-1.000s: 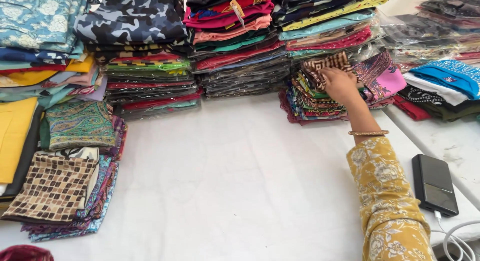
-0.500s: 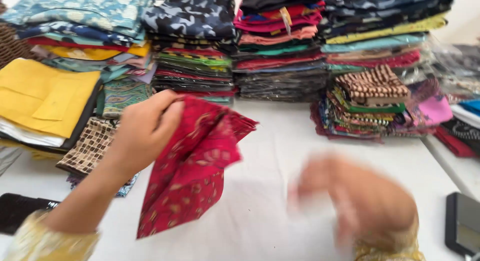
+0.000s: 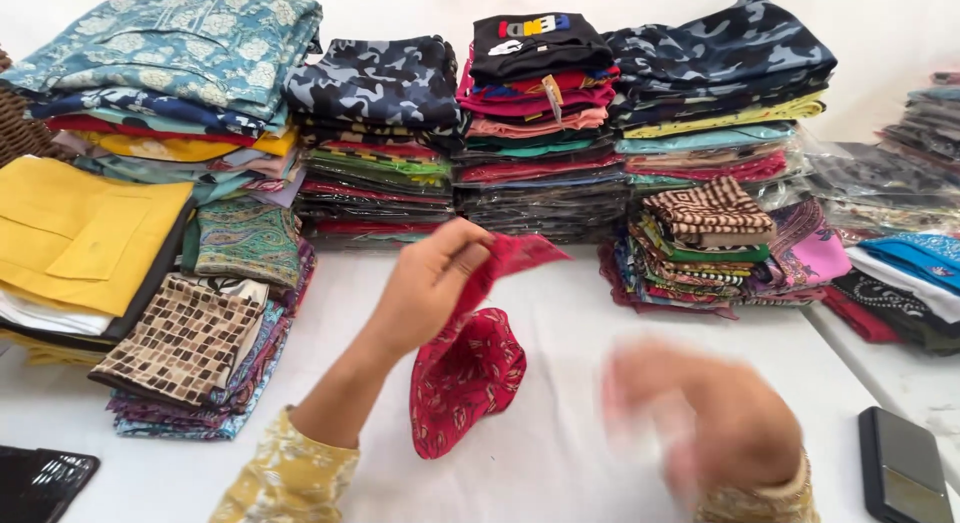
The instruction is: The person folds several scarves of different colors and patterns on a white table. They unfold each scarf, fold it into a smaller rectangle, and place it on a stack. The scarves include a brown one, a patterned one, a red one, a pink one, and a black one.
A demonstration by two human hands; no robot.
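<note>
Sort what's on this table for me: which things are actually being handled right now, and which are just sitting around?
Being handled:
- red printed cloth, pinched at its top in the left hand
- right hand, blurred, empty as far as shows

Sitting around:
- stacks of folded fabric along the back
- yellow folded cloth
- brown checked cloth
- dark flat device
</note>
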